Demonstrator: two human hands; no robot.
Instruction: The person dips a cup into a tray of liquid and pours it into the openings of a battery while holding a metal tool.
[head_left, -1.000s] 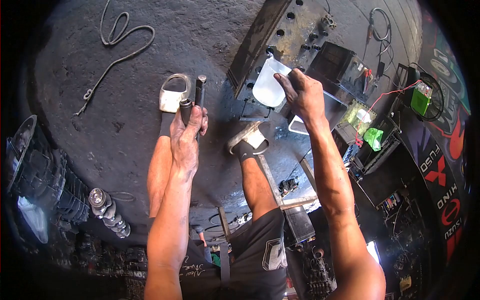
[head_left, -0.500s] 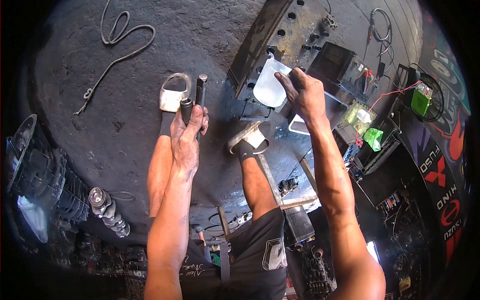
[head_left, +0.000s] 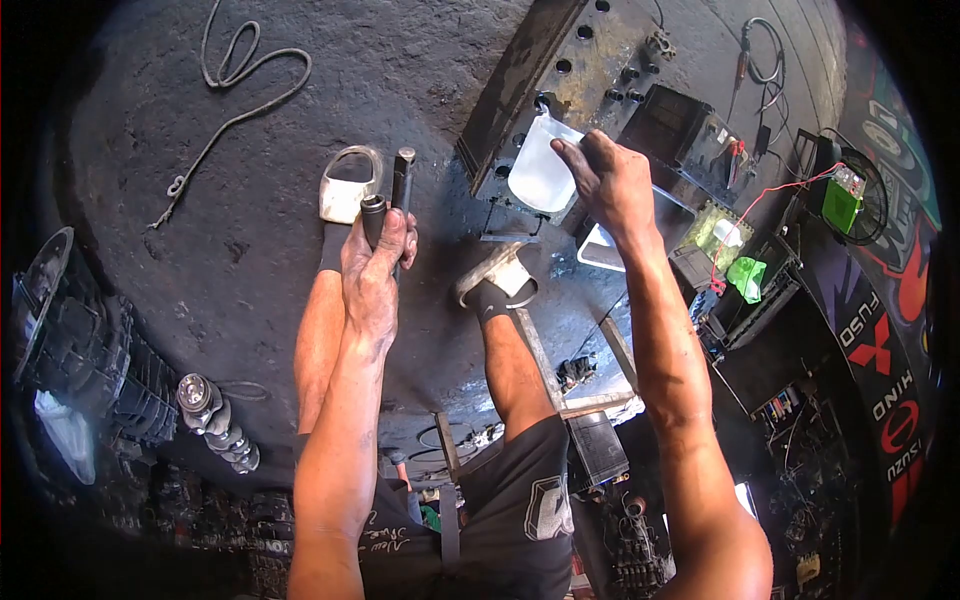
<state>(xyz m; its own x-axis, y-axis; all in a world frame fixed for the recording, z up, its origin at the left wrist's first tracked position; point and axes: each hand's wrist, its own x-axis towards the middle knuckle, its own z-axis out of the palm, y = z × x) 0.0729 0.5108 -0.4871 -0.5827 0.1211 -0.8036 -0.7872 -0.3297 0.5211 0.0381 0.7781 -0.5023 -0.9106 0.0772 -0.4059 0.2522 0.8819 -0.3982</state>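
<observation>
My left hand (head_left: 375, 255) is wrapped round two dark metal cylinders, a shorter hollow one (head_left: 373, 212) and a longer rod-like one (head_left: 402, 178). My right hand (head_left: 612, 180) grips the rim or handle of a translucent white plastic container (head_left: 541, 170). That container is tilted above the edge of a metal block (head_left: 575, 90) with round holes along it. My fingers partly hide the container's right side.
A rope (head_left: 240, 110) lies on the dark floor at upper left. A crankshaft-like part (head_left: 215, 425) stands at lower left. Right of the block are a black battery (head_left: 665, 125), a white-rimmed tray (head_left: 600, 250), red wires and a green bag (head_left: 746, 278).
My right hand has shifted very slightly right and down. The white container has tilted a little. My left hand looks unchanged.
</observation>
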